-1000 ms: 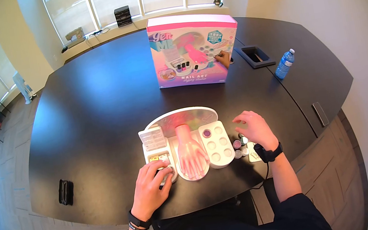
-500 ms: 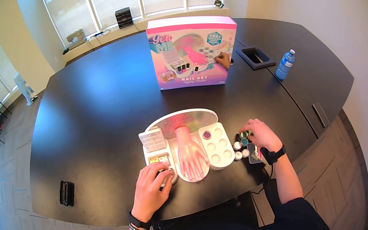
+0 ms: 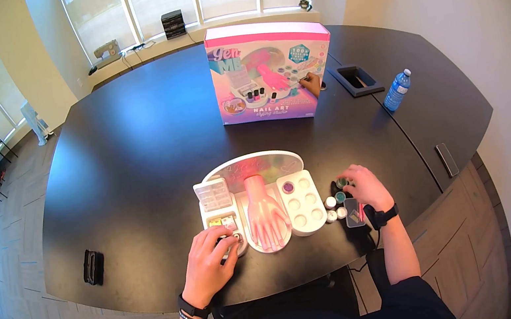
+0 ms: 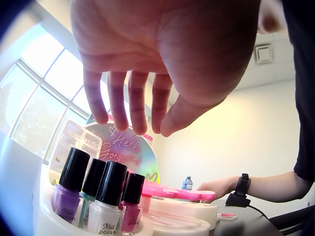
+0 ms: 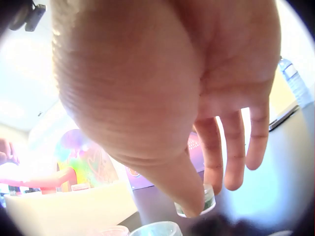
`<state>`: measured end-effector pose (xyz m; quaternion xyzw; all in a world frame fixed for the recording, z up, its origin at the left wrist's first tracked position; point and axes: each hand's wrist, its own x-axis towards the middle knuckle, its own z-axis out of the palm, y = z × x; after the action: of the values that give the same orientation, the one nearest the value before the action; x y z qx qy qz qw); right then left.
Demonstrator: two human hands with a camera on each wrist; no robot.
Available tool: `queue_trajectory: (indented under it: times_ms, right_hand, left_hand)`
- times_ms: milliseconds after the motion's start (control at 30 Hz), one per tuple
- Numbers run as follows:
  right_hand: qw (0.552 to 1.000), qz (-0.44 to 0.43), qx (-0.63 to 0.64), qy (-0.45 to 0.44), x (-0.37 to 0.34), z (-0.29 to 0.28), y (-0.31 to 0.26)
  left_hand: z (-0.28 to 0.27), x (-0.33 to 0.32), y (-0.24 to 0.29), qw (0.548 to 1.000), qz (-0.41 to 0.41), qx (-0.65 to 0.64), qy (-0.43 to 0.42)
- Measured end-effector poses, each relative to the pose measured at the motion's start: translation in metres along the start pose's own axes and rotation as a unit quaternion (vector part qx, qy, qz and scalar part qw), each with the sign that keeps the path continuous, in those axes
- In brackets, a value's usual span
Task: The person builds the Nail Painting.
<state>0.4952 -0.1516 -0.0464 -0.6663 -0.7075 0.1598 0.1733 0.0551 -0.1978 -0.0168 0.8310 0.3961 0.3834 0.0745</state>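
My left hand (image 3: 209, 255) is over the left end of the white nail station, its fingers loosely bent and nothing between them. Below it in the left wrist view stand several nail polish bottles (image 4: 106, 216) with black caps. Between thumb and index finger, my right hand (image 3: 370, 189) pinches a small clear jar (image 5: 210, 200) with dark green content. More small jars (image 3: 330, 202) cluster beside that hand. A pink model hand (image 3: 266, 218) lies in the station's middle. To its right, a white tray (image 3: 320, 206) has round wells, one holding a purple pot (image 3: 288, 188).
A lidded clear case (image 3: 353, 212) lies near the right wrist. Behind the station stands a pink nail art box (image 3: 269, 74). A water bottle (image 3: 397, 90) and a phone (image 3: 447, 160) are at the right, a black case (image 3: 93, 267) at the left.
My right hand has come down from above the small jars and now pinches one of them. The clear case beside its wrist has come into view. My left hand stays in place.
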Motion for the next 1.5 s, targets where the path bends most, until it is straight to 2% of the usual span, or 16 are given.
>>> queue_trajectory:
  times_ms: [333,733,933,1133,1500]
  right_hand:
    - [0.993,-0.062,0.051,0.085,0.0,-0.005,-0.019]
    - [0.987,-0.114,0.076,0.089,0.007,-0.009,-0.062]
    - [0.992,-0.083,0.088,0.041,0.012,-0.002,-0.08]
    - [0.987,-0.144,0.032,0.064,0.023,0.015,-0.076]
    - [0.985,-0.15,0.008,0.088,0.029,0.027,-0.074]
  left_hand:
    - [0.001,0.0,0.0,1.0,0.0,0.0,0.0]
    - [0.002,-0.001,-0.001,1.0,0.001,-0.004,0.005]
    - [0.002,-0.002,0.0,1.0,-0.003,-0.008,0.004]
    - [0.0,-0.001,0.001,1.0,-0.009,-0.012,0.005]
    - [-0.001,0.0,0.001,1.0,-0.006,-0.007,0.004]
